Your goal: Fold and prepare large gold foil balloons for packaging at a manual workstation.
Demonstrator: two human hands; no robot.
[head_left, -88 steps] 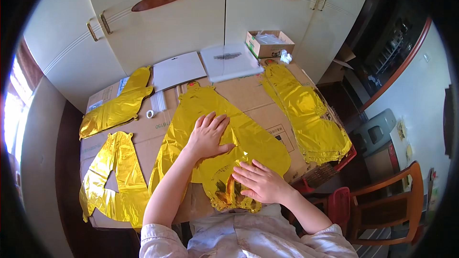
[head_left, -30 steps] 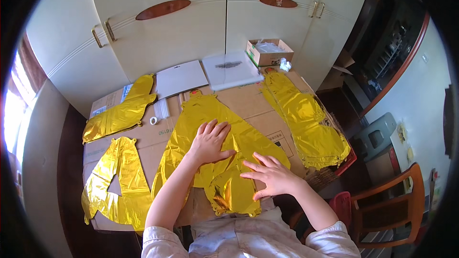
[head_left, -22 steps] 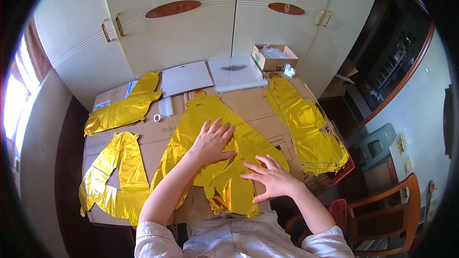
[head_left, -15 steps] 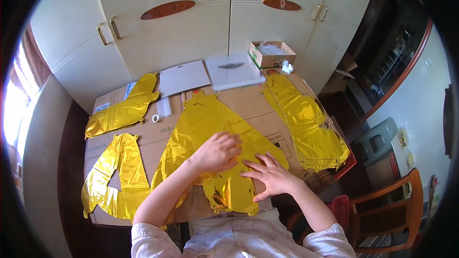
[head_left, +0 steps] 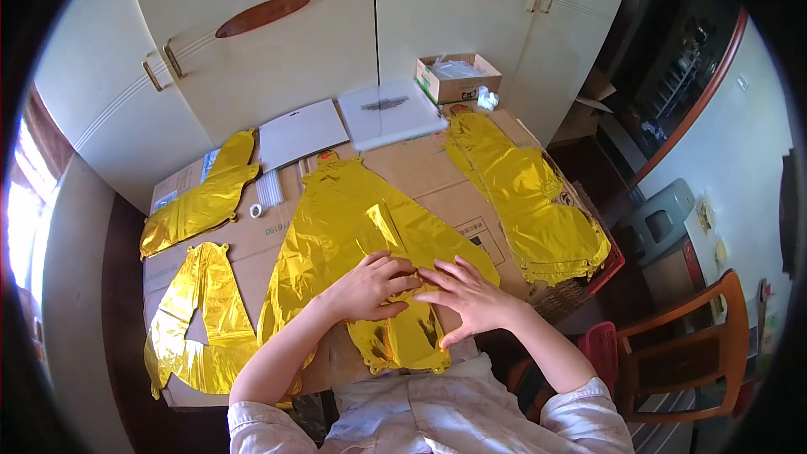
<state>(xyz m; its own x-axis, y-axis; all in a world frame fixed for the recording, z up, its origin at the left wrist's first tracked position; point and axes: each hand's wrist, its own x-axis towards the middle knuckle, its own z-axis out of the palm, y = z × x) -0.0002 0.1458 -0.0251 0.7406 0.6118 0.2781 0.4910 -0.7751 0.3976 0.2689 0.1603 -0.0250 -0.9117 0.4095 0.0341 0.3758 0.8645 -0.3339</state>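
The big gold foil balloon point(head_left: 353, 227) lies flat in the middle of the counter point(head_left: 429, 172), which is covered with brown cardboard. The balloon is shiny, crinkly and has no air in it. Its near end is bunched up at the counter edge close to the person.

Both hands rest on the balloon, side by side, with fingertips almost touching. The left hand point(head_left: 370, 286) is bent, with fingers curled down onto the foil; I cannot tell if it pinches a fold. The right hand point(head_left: 466, 298) is open and flat, with fingers spread, pressing the foil down. Both forearms come up from the bottom edge.

Right of the big balloon lies another long gold balloon point(head_left: 530, 202). Left of it lie two more gold balloons, one far point(head_left: 202, 197) and one near point(head_left: 197, 324). A small tape roll point(head_left: 256, 211) sits just left of the big balloon. Beyond it are two white boards point(head_left: 301, 132) and a small open cardboard box point(head_left: 458, 77).
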